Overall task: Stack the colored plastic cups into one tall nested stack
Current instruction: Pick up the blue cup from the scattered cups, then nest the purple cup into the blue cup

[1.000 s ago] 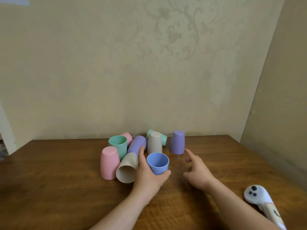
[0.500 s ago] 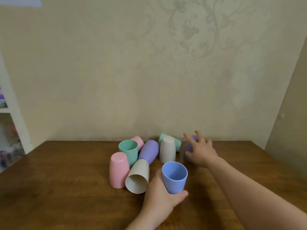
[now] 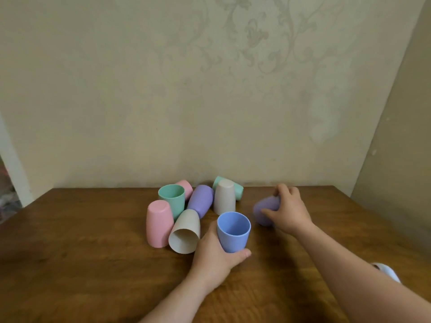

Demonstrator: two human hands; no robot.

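Head view: left hand (image 3: 214,257) grip wraps upright blue cup (image 3: 233,231), centre frame; right hand (image 3: 288,212) grip clasps tilted purple cup (image 3: 265,209), right of centre. Cluster on the surface (image 3: 81,264) to the left: 2 pink, 2 green, 2 beige, 1 purple.

Both hands (image 3: 215,255) (image 3: 288,212) in closed grip

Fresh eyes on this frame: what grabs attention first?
The left hand gripping an upright blue cup at centre front, and the right hand closed on a tilted purple cup to its right. Behind-left, a jumble of pastel cups sits on the wooden table.
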